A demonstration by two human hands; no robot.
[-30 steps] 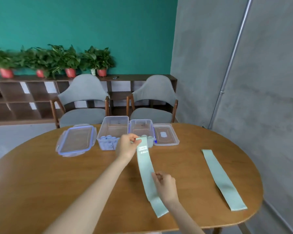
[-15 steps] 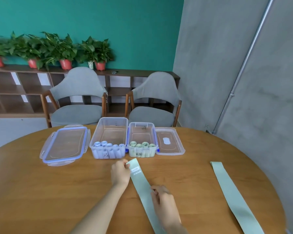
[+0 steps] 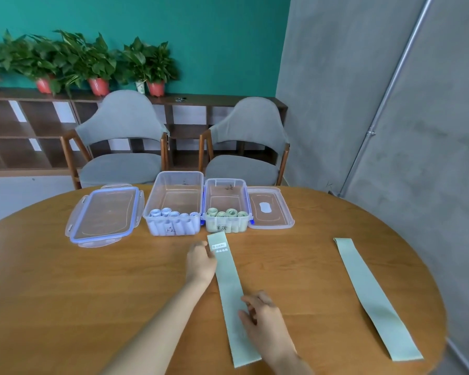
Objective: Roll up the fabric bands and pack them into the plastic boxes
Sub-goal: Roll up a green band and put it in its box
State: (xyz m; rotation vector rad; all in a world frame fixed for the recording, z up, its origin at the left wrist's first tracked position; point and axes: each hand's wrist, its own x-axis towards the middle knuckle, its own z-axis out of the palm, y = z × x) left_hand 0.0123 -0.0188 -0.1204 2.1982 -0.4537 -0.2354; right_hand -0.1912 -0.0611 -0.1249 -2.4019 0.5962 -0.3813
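A lid (image 3: 104,216) lies at the left; two open boxes (image 3: 175,203) holding rolled bands stand beside it; the left hand (image 3: 200,262) pinches the far end of a green band (image 3: 229,290) lying flat on the table (image 3: 52,293); the right hand (image 3: 264,322) presses its near part with loosely curled fingers; another band (image 3: 374,296) lies well apart at the right.

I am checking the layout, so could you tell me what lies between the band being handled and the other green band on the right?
Only bare table separates the handled band from the second band, in the head view.
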